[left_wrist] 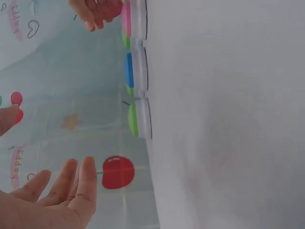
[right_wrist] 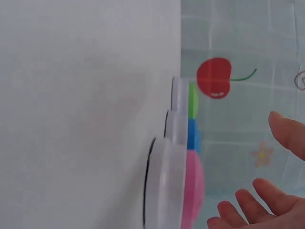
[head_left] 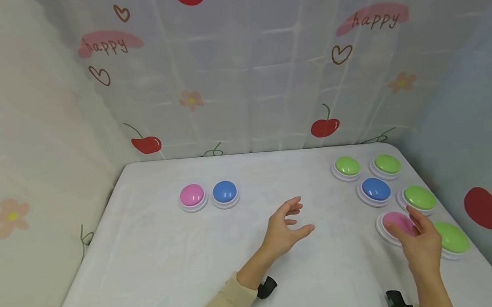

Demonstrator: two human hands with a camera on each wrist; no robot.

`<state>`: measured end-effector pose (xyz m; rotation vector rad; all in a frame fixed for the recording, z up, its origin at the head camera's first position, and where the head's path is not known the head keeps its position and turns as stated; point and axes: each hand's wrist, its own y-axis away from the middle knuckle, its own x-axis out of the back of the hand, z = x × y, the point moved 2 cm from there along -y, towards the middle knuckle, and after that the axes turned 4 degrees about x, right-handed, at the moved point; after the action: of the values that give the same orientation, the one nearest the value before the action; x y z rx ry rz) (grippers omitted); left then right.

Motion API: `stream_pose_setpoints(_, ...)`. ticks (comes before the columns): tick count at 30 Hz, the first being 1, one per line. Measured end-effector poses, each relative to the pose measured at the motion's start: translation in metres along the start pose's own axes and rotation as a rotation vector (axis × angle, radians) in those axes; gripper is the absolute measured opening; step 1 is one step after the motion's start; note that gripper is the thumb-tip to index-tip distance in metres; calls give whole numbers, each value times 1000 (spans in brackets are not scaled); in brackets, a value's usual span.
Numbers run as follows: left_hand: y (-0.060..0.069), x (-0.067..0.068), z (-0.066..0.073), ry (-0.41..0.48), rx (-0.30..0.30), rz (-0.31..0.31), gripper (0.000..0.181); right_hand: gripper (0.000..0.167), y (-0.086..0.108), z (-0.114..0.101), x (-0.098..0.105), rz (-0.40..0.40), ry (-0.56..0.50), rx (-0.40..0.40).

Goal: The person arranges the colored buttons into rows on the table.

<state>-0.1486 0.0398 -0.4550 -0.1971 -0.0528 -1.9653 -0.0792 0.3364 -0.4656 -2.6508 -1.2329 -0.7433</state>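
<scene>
Over the middle of the table my left hand (head_left: 281,230) hovers with thumb and fingers spread apart, holding nothing. My right hand (head_left: 421,244) is raised near the pink push button (head_left: 399,223) on the right, partly covering it in the head view. In the right wrist view the right hand's thumb and fingers are apart, with a gap between them and the pink dome (right_wrist: 193,191). Close by are a blue button (head_left: 375,190), a green button (head_left: 419,197) behind, and another green button (head_left: 452,237) partly hidden by the hand. All have white round bases.
Farther back on the right stand two green buttons (head_left: 347,166). On the left side, a pink button (head_left: 192,195) and a blue button (head_left: 225,192) stand side by side. The white table (head_left: 151,260) is bordered by printed curtains (head_left: 242,79) at the back and sides.
</scene>
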Motion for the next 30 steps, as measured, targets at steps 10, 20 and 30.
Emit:
stream_pose_setpoints(10, 3, -10, -15, -18, 68, -34, 63, 78, -15, 30, 5, 12, 21, -60)
stream_pose_setpoints(20, -1, -9, -18, -11, 83, -37, 62, 87, -24, 43, 0, -37, 44, -112)
stream_pose_setpoints(30, -4, -14, -23, -24, 97, -42, 61, 90, -25, 47, 2, -31, 88, -121)
